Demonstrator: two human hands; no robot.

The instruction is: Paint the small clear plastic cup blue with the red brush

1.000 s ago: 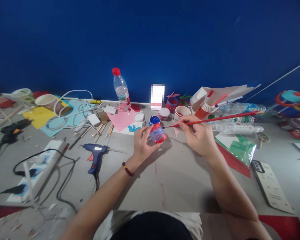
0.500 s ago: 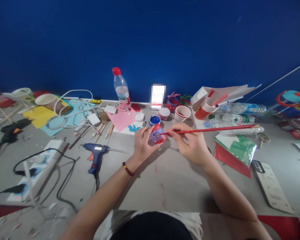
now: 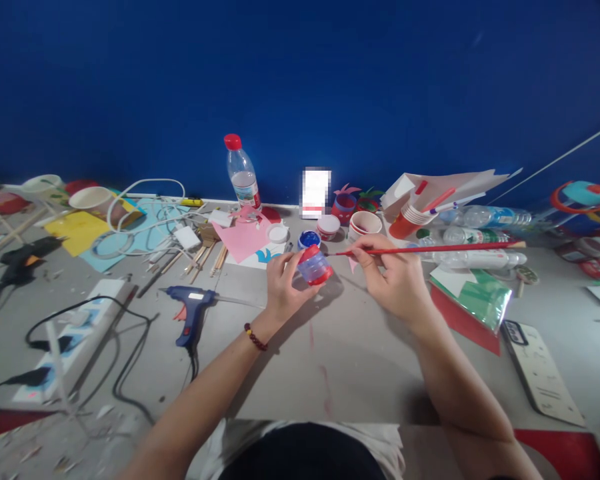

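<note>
My left hand [image 3: 286,283] is closed around a small cup-shaped piece [image 3: 315,267], painted red at both ends with a bluish-purple band in the middle. It is held tilted above the table. My right hand [image 3: 393,277] pinches a long red paintbrush [image 3: 445,247] near its bristle end. The brush tip points at the painted cup, with a small gap between them. Just behind the cup stands an open jar of blue paint [image 3: 309,241]. A pink-lidded jar [image 3: 329,227] and a paper cup [image 3: 365,227] are beside it.
A blue glue gun [image 3: 193,310] with its cord and a white power strip [image 3: 77,343] lie to the left. A plastic bottle [image 3: 243,173] stands at the back. On the right are plastic bottles [image 3: 480,237], green packaged sheets [image 3: 480,297] and a phone [image 3: 543,370].
My right hand has drawn the brush back to the right, off the cup. My left hand has turned the cup, so its purple band shows more fully.
</note>
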